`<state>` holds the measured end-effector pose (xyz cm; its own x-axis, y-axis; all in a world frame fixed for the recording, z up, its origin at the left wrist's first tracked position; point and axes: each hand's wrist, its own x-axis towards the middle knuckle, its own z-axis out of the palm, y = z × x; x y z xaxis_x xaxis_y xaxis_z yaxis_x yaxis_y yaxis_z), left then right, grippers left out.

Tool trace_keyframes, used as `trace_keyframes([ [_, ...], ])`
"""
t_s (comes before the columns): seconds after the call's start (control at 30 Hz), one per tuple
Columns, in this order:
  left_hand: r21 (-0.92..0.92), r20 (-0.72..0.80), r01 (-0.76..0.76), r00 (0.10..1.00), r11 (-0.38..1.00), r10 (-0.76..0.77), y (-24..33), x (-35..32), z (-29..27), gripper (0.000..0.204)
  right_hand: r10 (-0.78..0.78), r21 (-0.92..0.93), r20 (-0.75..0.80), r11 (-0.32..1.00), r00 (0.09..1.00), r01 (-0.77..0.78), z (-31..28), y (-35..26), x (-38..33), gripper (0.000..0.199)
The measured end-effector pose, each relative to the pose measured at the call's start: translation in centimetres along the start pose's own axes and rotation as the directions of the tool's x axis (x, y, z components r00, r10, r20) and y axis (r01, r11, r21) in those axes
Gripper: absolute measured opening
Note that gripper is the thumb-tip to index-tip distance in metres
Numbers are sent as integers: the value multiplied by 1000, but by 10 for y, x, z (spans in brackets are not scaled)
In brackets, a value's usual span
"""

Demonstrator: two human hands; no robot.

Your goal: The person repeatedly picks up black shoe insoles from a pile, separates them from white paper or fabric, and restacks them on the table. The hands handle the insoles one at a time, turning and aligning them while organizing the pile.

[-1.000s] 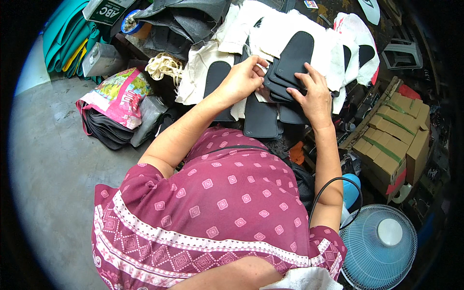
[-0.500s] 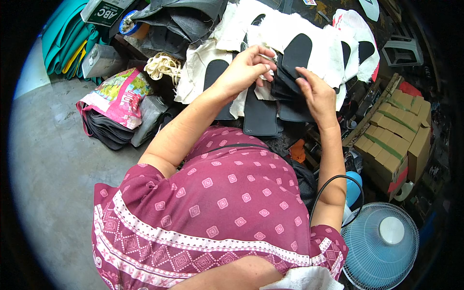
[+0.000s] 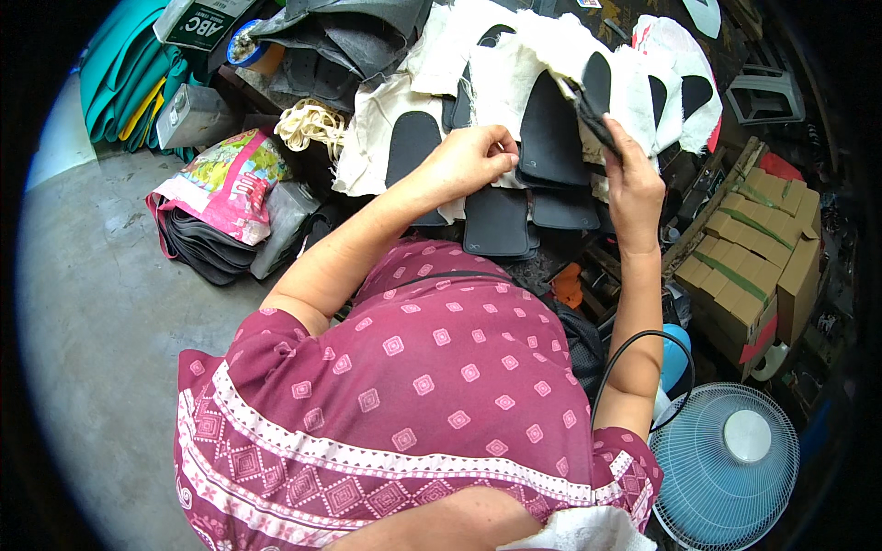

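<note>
My right hand (image 3: 636, 188) grips black insoles (image 3: 595, 118) between thumb and fingers. They are tilted nearly edge-on, with a strip of white cloth (image 3: 551, 41) behind them. Close to the centre, the fingers of my left hand (image 3: 482, 158) are curled together beside a black insole (image 3: 553, 138) lying on the pile. Whether that hand pinches anything is too small to make out. More dark insoles (image 3: 496, 220) overlap at the near edge of the work surface. Another insole (image 3: 413, 145) lies on white cloth left of my left hand.
Grey-black sheets (image 3: 344, 46) are heaped at the back left, near a bundle of cream cord (image 3: 310, 125). On the floor at left sits a colourful bag (image 3: 225, 188) over dark sheets. Strapped cardboard boxes (image 3: 735, 253) and a blue fan (image 3: 721, 468) stand to the right.
My right hand has moved right and lifted insoles up on edge, away from the stack. My left hand has come down slightly and its fingers have curled in. An insole now shows flat between the hands.
</note>
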<state>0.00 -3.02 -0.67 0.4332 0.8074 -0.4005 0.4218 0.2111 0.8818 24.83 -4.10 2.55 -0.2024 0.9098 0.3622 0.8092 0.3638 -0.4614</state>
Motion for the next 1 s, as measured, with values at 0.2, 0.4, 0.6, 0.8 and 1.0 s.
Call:
trace_keyframes([
  [0.2,-90,-57,-40,998,995,35,-3,-3,17,20,43,-190,292,982,956,14,17,-12,-16,53],
  [0.4,-72,-106,-53,993,996,46,-4,-2,15,26,107,28,325,992,940,-122,12,-1,-13,52],
  [0.6,-495,-116,-38,993,868,-22,0,2,26,31,54,-18,236,999,970,-51,22,6,-12,33],
  [0.8,-636,-64,17,995,772,-75,-1,8,30,33,228,200,140,947,963,-253,25,16,-10,24],
  [1.0,-650,-42,30,996,759,-76,-7,13,33,32,284,306,264,882,922,-359,22,27,-16,24],
])
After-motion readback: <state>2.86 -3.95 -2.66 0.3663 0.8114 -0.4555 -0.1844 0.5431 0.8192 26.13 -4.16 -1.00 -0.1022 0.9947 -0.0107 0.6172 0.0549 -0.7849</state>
